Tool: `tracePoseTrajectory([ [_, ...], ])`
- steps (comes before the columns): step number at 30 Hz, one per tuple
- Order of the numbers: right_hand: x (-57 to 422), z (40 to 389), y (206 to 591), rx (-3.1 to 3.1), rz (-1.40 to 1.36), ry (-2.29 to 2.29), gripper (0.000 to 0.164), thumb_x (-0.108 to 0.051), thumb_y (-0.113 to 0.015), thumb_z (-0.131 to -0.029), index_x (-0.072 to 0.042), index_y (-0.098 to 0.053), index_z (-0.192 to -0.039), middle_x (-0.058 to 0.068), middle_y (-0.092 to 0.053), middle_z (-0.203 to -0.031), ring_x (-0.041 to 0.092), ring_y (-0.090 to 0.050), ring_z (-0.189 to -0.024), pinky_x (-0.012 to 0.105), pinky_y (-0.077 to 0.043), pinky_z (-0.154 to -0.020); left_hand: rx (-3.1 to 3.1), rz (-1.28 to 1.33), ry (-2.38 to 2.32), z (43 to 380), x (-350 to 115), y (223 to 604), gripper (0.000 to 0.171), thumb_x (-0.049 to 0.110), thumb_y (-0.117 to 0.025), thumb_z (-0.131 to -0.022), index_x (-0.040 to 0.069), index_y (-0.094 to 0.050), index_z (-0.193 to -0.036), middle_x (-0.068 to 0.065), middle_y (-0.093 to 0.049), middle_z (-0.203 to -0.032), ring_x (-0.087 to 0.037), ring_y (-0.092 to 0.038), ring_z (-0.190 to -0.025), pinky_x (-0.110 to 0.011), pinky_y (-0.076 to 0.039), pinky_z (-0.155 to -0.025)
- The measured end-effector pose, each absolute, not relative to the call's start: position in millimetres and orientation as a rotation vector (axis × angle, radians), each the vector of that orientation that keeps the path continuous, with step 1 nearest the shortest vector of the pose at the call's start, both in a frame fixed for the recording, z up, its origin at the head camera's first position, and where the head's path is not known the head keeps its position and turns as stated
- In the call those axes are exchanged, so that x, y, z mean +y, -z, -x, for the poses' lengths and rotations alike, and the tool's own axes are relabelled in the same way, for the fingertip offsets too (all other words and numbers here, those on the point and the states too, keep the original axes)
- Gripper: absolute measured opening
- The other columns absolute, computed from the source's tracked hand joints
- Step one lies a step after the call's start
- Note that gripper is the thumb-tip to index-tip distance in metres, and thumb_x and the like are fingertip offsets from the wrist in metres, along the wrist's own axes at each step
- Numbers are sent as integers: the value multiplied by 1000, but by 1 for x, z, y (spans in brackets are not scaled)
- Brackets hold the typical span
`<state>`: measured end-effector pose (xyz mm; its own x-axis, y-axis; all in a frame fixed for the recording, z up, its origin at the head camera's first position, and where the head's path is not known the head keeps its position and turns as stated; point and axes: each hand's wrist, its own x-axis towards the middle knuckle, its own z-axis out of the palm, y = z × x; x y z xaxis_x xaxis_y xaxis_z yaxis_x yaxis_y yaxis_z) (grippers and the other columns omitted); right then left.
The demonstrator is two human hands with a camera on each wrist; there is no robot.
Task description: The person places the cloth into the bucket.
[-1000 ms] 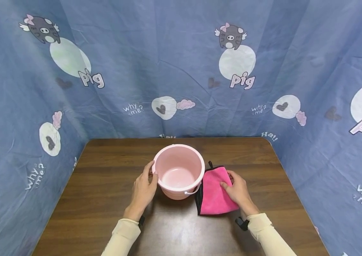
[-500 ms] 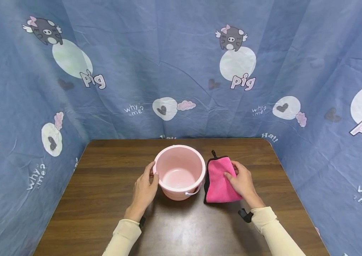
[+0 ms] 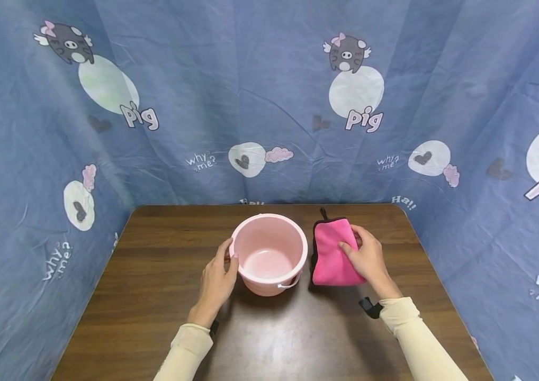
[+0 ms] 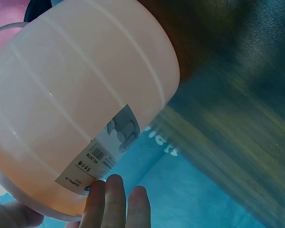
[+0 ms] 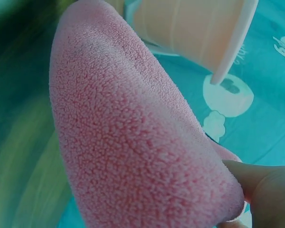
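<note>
Table [image 3: 155,296] carries all. Bucket [image 3: 268,239] stands toward its far edge, about midway between left and right edges. Could slide or tip, I judge, if left hand [image 3: 218,278] bears hard on one side; thumb and fingers touch bucket's left side up top, but whether they clasp it, cannot tell.

Cloth [image 3: 333,256], pink: between bucket and table's right edge, toward far right corner; looks raised. Right hand [image 3: 367,256] pinches it, thumb on top. Might slip or sag, being gripped near one side only; free side might catch handle [image 3: 290,284] if brought low against bucket.

Counts: patterned blue curtain [image 3: 269,63], panels cannot be told; table, 1; bucket, 1; cloth, 1; hands, 2; handle, 1; label [image 4: 102,152] on bucket's outside, 1; black loop [image 3: 324,213] on cloth, 1.
</note>
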<state>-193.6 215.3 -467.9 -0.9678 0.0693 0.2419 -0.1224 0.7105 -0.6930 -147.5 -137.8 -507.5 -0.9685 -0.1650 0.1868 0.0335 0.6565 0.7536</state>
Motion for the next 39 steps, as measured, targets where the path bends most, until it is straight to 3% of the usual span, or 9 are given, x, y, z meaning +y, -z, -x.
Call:
tracePoseTrajectory([
  [14,210,204,452,-2578,-126,-1123,50,-11,-79,-84,-1,-63,-129,20,-70,-110,31,-70,-92,42,-57,-81,-2628,-116,1225,148,-137,509,48,28,-56,-100,26,-47,-148,-11,-73,-120,-31,-70,-110,-54,-52,-93],
  [22,205,209,435,-2520,-176,-1112,49,-9,-79,-83,-1,-63,-129,19,-70,-111,32,-70,-93,47,-58,-83,-2613,-123,1276,148,-136,510,48,28,-56,-101,27,-46,-148,-12,-71,-124,-31,-70,-112,-53,-52,-97],
  [32,191,215,412,-2463,-239,-1126,48,-8,-78,-83,-2,-64,-129,19,-70,-111,31,-69,-94,45,-58,-82,-2559,-98,1376,148,-133,509,48,23,-55,-101,20,-47,-148,-18,-70,-124,-30,-70,-110,-45,-57,-97],
  [39,182,218,403,-2418,-286,-1100,48,-6,-79,-81,-1,-65,-127,18,-70,-103,30,-69,-91,44,-58,-80,-2563,-101,1376,148,-133,509,48,23,-55,-102,20,-47,-149,-18,-69,-126,-30,-70,-111,-45,-57,-97],
])
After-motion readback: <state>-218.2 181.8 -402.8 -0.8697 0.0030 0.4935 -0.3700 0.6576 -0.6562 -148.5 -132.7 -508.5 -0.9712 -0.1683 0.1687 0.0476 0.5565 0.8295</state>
